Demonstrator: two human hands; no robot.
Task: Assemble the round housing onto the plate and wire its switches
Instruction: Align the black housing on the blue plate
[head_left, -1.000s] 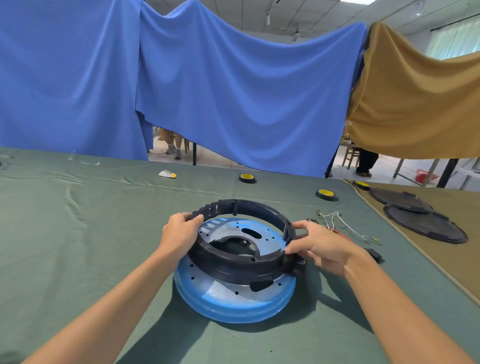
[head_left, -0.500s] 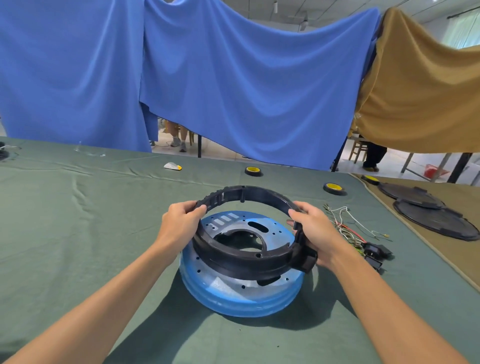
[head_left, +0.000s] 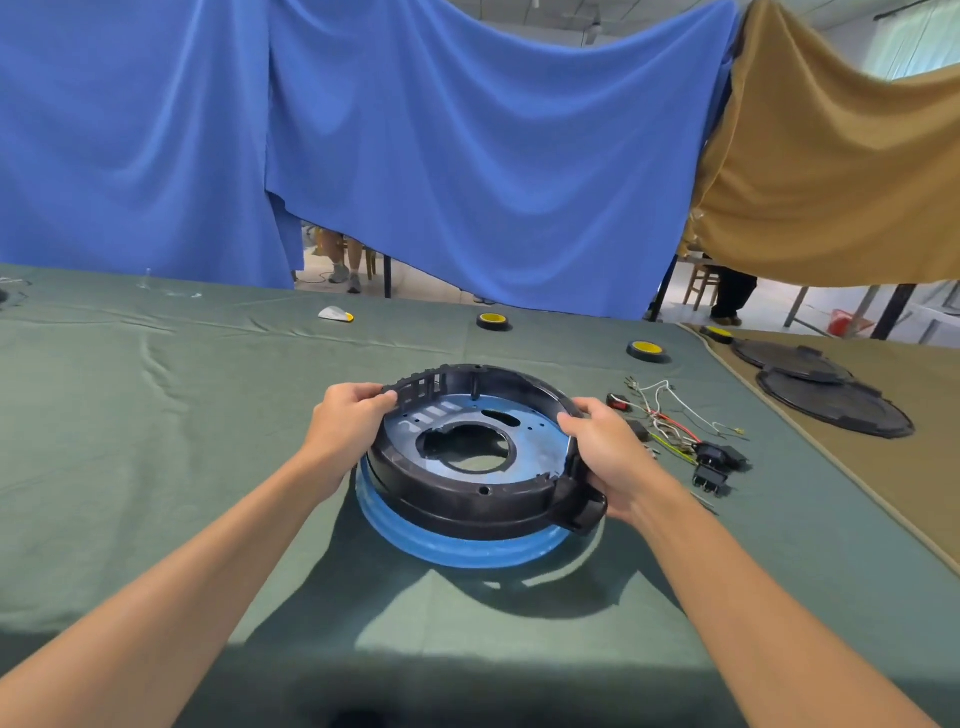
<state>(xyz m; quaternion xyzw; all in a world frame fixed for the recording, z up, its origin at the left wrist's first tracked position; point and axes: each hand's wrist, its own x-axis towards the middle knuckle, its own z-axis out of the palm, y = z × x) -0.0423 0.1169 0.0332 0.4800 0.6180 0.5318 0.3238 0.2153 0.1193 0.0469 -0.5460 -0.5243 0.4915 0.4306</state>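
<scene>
Housing lowered onto the plate, gripped at both sides.
A second ago it hung tilted above the plate; now it sits nearly level between the left hand and right hand, each clamped on its rim. Whether it is fully seated I cannot tell. Wires and switches lie untouched just beyond the right hand.

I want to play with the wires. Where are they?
In the head view the wires lie on the green tablecloth, right of the round housing, just beyond the right hand.
</scene>
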